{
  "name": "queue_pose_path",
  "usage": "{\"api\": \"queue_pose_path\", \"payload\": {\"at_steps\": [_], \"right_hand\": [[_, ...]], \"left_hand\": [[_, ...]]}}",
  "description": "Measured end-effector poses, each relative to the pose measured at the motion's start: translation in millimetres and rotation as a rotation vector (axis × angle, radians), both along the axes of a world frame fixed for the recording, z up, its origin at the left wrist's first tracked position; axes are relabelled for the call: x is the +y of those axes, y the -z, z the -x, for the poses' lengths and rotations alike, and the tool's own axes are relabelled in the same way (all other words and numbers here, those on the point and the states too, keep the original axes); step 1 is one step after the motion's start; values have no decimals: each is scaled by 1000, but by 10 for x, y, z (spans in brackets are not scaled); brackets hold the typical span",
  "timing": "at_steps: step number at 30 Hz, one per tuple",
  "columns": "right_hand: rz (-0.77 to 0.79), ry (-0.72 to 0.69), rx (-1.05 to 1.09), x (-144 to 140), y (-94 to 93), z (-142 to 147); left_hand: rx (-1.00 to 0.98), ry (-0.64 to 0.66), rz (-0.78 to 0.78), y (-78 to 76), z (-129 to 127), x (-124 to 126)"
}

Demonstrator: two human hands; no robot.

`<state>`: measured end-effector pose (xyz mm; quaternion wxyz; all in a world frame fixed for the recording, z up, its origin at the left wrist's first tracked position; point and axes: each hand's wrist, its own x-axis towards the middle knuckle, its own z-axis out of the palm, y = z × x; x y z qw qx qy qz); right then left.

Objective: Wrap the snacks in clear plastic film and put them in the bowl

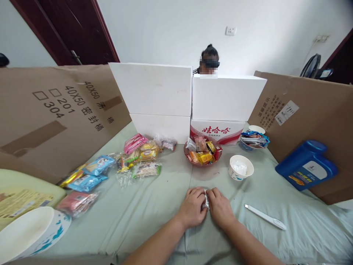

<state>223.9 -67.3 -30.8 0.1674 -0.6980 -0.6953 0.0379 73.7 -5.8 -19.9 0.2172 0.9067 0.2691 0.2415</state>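
My left hand (193, 207) and my right hand (219, 207) meet near the front middle of the green cloth. Between them they pinch a small silvery, crinkled wrapper (206, 203); the fingers cover most of it, and whether anything is inside cannot be seen. Beyond my hands stands a reddish clear bowl (190, 159) heaped with wrapped snacks. A white paper bowl (239, 176) with crumpled clear plastic in it is to the right of that. On the cloth beside my right forearm lies a white utility knife (265, 216).
Packaged snacks (147, 151) spread over the left side. A large paper bowl (52, 233) and a yellow jug (33, 191) sit front left. At right are a blue bottle (306, 165) and a bowl of sachets (249, 147). Cardboard (55, 121) and white boxes (160, 92) form walls; a person (209, 60) is behind.
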Motion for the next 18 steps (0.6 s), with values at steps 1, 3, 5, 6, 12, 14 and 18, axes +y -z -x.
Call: {"api": "queue_pose_path", "payload": {"at_steps": [1,3,5,6,12,14,18], "right_hand": [[6,7,-2,4,-2,9],[17,9,-3,19,-42,-11],[6,19,-13,30,-106,-49],[-6,21,-24,31,-134,-62],[4,-115,-89,-1,-233,-110],[-6,-109,-97,23,-361,-279],[-101,152,-124,236,-790,-962]], "left_hand": [[0,-4,7,-8,18,-1],[-7,19,21,-17,57,6],[-31,48,30,-11,88,24],[-52,51,35,-2,98,39],[-259,-114,110,82,100,152],[-272,-123,151,97,100,172],[-229,-89,172,96,99,172]]}}
